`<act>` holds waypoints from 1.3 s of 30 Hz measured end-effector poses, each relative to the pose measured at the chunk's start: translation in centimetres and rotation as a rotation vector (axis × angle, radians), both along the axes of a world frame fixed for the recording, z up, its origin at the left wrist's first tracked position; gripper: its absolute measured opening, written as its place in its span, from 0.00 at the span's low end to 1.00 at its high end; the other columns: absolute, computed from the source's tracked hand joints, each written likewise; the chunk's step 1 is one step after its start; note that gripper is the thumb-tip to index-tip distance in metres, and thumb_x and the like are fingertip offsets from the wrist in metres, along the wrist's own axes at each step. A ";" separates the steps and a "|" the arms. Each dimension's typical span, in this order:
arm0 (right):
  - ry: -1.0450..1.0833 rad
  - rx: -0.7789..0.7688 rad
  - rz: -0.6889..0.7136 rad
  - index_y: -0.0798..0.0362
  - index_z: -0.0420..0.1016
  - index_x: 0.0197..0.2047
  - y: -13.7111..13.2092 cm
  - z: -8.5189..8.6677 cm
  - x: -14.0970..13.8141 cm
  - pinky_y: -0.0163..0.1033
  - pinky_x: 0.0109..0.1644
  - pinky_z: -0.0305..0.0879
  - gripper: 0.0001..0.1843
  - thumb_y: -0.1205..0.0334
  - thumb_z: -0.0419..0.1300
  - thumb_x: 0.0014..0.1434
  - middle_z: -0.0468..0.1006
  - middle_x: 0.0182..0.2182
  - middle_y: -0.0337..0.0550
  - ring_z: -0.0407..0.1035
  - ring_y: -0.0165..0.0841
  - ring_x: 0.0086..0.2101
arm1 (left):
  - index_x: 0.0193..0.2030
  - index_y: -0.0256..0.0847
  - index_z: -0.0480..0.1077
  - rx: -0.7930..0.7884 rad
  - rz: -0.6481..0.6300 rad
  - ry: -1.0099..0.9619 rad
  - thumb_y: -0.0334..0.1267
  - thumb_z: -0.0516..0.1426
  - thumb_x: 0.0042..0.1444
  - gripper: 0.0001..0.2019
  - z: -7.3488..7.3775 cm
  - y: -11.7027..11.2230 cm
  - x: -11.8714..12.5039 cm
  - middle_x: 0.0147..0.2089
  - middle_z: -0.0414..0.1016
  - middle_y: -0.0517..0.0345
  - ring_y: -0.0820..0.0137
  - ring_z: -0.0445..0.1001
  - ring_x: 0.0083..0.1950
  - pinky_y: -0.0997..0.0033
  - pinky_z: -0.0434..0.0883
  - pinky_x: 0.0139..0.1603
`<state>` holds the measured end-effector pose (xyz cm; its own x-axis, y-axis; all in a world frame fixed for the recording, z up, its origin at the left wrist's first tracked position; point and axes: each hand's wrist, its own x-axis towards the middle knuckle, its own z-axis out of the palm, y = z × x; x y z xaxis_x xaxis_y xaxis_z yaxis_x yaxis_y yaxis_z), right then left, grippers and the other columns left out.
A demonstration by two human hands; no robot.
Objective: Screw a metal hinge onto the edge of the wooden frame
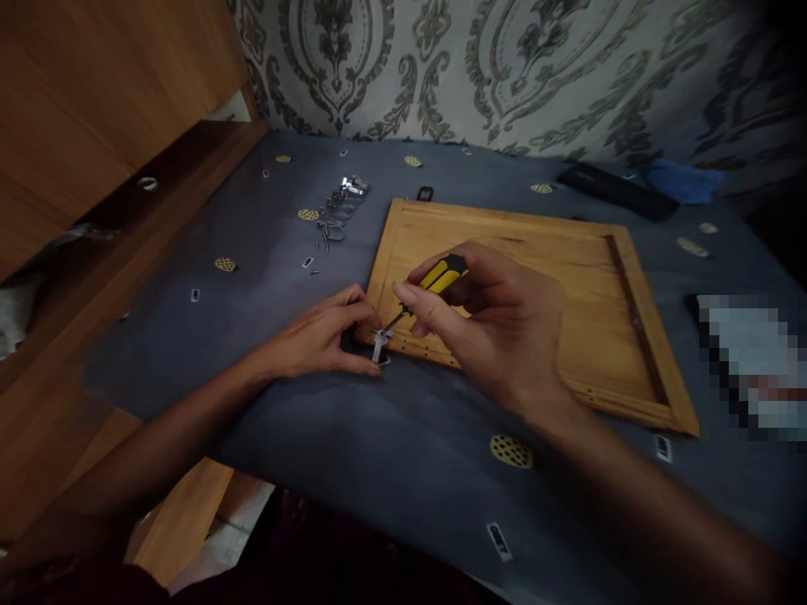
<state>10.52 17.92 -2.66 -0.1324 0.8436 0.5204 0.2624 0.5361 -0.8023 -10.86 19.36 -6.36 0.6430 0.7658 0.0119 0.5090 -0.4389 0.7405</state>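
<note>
A pale wall (pixel 435 84) closes off the far side, covered with large grey scrollwork medallions and leafy sprays. At upper left stands a warm brown wooden cabinet (pixel 126 92) with visible grain; below it runs a darker recess (pixel 182 181), edged by a wooden ledge (pixel 218 181). A slate-blue cloth (pixel 157 336) spreads to the foot of the wall, printed with yellow dotted ovals (pixel 511 451) and small lettered labels (pixel 498 541). At lower left, a lighter wooden board (pixel 189 512) shows beyond the cloth's edge. The light is dim, with deep shadow filling the upper right corner.
</note>
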 end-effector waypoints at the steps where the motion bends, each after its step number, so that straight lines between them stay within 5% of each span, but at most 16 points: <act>1: -0.002 -0.002 0.009 0.49 0.72 0.29 0.0 0.0 0.0 0.34 0.20 0.64 0.19 0.47 0.73 0.59 0.74 0.23 0.33 0.69 0.28 0.19 | 0.49 0.44 0.74 0.004 0.000 0.003 0.53 0.70 0.54 0.22 -0.1 0.0 0.0 0.52 0.68 0.54 0.60 0.70 0.54 0.60 0.71 0.56; 8: -0.108 -0.013 0.137 0.50 0.75 0.32 -0.3 1.3 0.2 0.33 0.24 0.66 0.14 0.52 0.71 0.62 0.78 0.25 0.34 0.72 0.28 0.23 | 0.47 0.43 0.73 0.061 -0.021 -0.028 0.57 0.68 0.56 0.22 -0.6 0.1 -0.1 0.48 0.67 0.56 0.63 0.70 0.49 0.63 0.71 0.48; 16: -0.098 -0.212 0.347 0.49 0.74 0.29 0.1 2.4 1.2 0.35 0.31 0.75 0.16 0.50 0.69 0.63 0.79 0.28 0.36 0.79 0.32 0.30 | 0.50 0.44 0.73 0.047 -0.015 -0.019 0.54 0.69 0.56 0.22 -0.6 0.1 -0.2 0.50 0.67 0.55 0.62 0.70 0.50 0.63 0.70 0.49; 28: -0.148 0.016 0.127 0.51 0.76 0.31 0.0 0.7 0.6 0.33 0.25 0.66 0.18 0.46 0.69 0.63 0.78 0.25 0.36 0.73 0.28 0.24 | 0.49 0.42 0.75 0.031 0.000 0.012 0.55 0.70 0.54 0.23 -0.2 0.1 0.0 0.47 0.67 0.56 0.64 0.69 0.47 0.65 0.69 0.45; 39: -0.099 0.024 0.016 0.48 0.68 0.30 -0.2 -0.4 0.3 0.36 0.25 0.64 0.20 0.46 0.70 0.62 0.75 0.24 0.35 0.70 0.30 0.23 | 0.48 0.41 0.74 0.026 -0.004 0.009 0.55 0.69 0.55 0.23 -0.1 0.0 0.1 0.46 0.65 0.56 0.66 0.67 0.45 0.67 0.68 0.44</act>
<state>10.77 17.68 -3.08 -0.1974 0.8283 0.5244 0.3313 0.5598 -0.7595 -10.77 19.39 -6.49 0.6466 0.7624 0.0260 0.5137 -0.4603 0.7241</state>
